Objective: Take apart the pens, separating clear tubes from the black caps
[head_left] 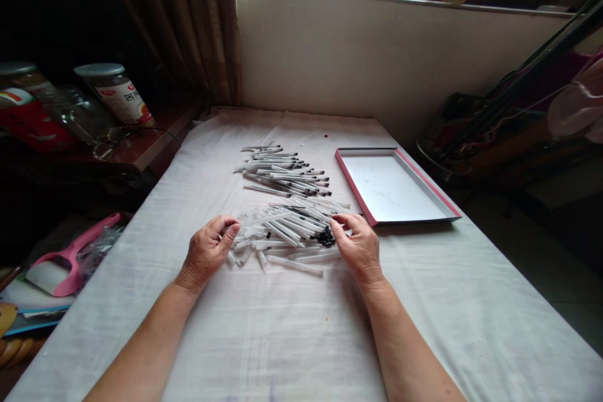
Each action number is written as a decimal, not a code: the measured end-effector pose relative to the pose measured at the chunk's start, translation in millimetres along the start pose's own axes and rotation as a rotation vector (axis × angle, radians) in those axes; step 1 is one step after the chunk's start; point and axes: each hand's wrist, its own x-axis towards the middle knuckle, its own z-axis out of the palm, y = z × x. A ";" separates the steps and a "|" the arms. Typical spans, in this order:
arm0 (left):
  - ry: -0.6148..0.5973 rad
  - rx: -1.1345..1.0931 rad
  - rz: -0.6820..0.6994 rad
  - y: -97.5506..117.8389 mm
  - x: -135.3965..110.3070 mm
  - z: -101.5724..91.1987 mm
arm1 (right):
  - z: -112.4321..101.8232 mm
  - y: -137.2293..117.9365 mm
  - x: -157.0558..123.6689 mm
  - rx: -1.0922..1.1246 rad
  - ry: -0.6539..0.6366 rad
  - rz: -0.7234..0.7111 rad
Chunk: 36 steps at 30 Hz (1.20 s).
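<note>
A heap of clear plastic pen tubes (282,232) lies on the white cloth in front of me. A second heap of tubes with dark tips (282,173) lies farther back. A small cluster of black caps (326,237) sits at the near heap's right side. My left hand (207,251) rests at the left edge of the near heap, fingers curled in a pinch; what they hold is hidden. My right hand (358,245) is at the right edge beside the black caps, fingers curled together, their contents hidden.
A shallow pink-rimmed tray (447,204) lies right of the heaps. The cloth-covered table (282,339) reaches the wall. Jars (117,91) stand on a dark shelf at left; a pink-handled tool (75,254) lies below. Cables and clutter sit at right.
</note>
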 end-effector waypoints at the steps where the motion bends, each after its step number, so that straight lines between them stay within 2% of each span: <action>1: -0.006 -0.010 0.014 1.8 -0.6 1.0 | -1.0 -2.2 0.3 -0.019 0.003 -0.025; 4: -0.026 -0.046 0.050 9.0 -3.4 5.3 | -3.1 -11.0 -1.4 0.009 -0.023 -0.092; 8: -0.063 -0.096 0.096 19.4 -9.7 13.8 | -2.1 -24.9 -10.5 0.157 -0.167 -0.118; 13: -0.076 -0.096 0.187 25.2 -15.9 23.2 | 4.2 -36.0 -20.0 0.360 -0.366 0.009; 17: -0.060 -0.060 0.312 24.5 -15.1 25.3 | 5.4 -41.1 -18.4 0.563 -0.430 0.152; 20: -0.105 0.012 0.374 25.6 -12.9 24.6 | 5.3 -43.6 -17.4 0.664 -0.443 0.227; 25: -0.169 0.002 0.354 32.3 -10.6 20.6 | 6.1 -45.5 -21.0 0.699 -0.415 0.236; 28: -0.229 -0.094 0.239 29.3 -7.6 11.4 | -0.5 -42.9 -17.2 0.765 -0.375 0.234; 30: -0.217 -0.192 0.072 22.3 -3.8 2.0 | -8.6 -36.7 -9.6 0.857 -0.197 0.263; 32: -0.108 -0.279 -0.117 14.9 0.8 -6.3 | -15.7 -27.7 -1.1 0.951 0.117 0.315; 33: -0.048 -0.289 -0.164 12.5 3.0 -8.5 | -17.4 -23.1 1.9 0.946 0.167 0.322; 34: -0.019 -0.285 -0.175 11.3 4.8 -9.1 | -17.6 -19.0 3.5 0.906 0.160 0.310; 36: 0.013 -0.229 -0.123 12.0 6.8 -5.4 | -13.1 -13.6 2.6 0.752 0.058 0.251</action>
